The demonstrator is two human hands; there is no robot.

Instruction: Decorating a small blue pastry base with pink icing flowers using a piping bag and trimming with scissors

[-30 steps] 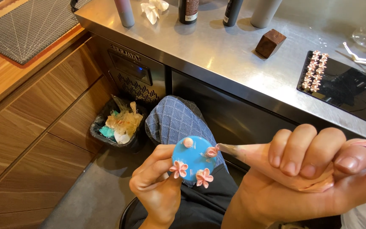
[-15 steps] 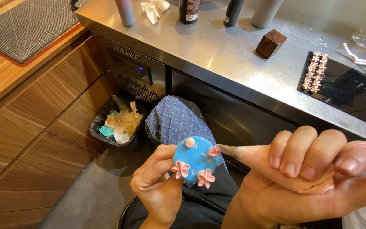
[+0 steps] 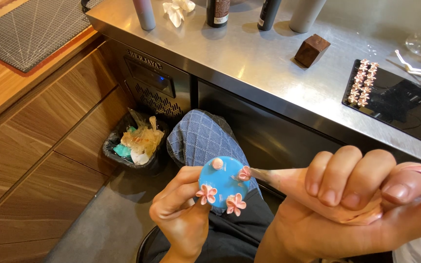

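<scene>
Left hand (image 3: 181,214): its grip is pinching a round blue disc (image 3: 221,181) from below, fingers closed on it.
Right hand (image 3: 352,204): its grip is wrapping tightly around a piping bag (image 3: 288,178), the tip touching the disc's right edge.
Disc: carrying small pink icing flowers (image 3: 206,193).
Beyond the grips: a steel desk (image 3: 249,63) is bearing a black tray (image 3: 405,109) of pink flowers.

A round blue disc (image 3: 221,181), tilted, carries three pink piped flowers and one pink blob. The piping bag's (image 3: 288,179) tip touches the right-hand flower.
</scene>
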